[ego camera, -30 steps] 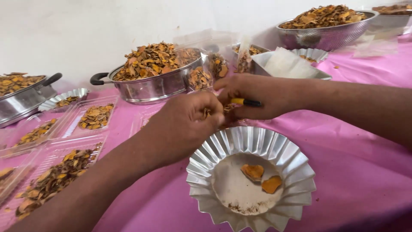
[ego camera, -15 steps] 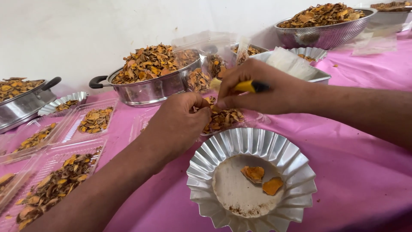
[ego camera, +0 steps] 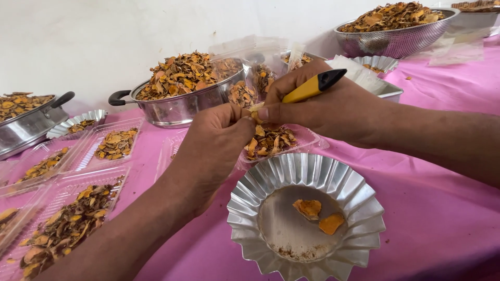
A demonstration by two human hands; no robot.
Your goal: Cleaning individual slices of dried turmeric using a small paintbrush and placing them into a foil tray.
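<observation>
We find our right hand point(ego camera: 323, 106) clenched round a yellow, black-tipped tool point(ego camera: 312, 87), while our left hand point(ego camera: 219, 140) pinches a small dried orange piece point(ego camera: 255, 110) against the right thumb, above a clear plastic tray point(ego camera: 307, 138) of chips. In our judgement, the pinch should stay firm and low over that tray. Further clear rectangular trays point(ego camera: 112, 143) lie left on the pink cloth point(ego camera: 437, 208); a fluted foil dish point(ego camera: 307, 218) sits nearest us; we see no labels.

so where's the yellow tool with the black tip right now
In the head view, the yellow tool sits in the right hand, upper centre, above the clear tray of dried slices and the fluted metal dish.
</observation>
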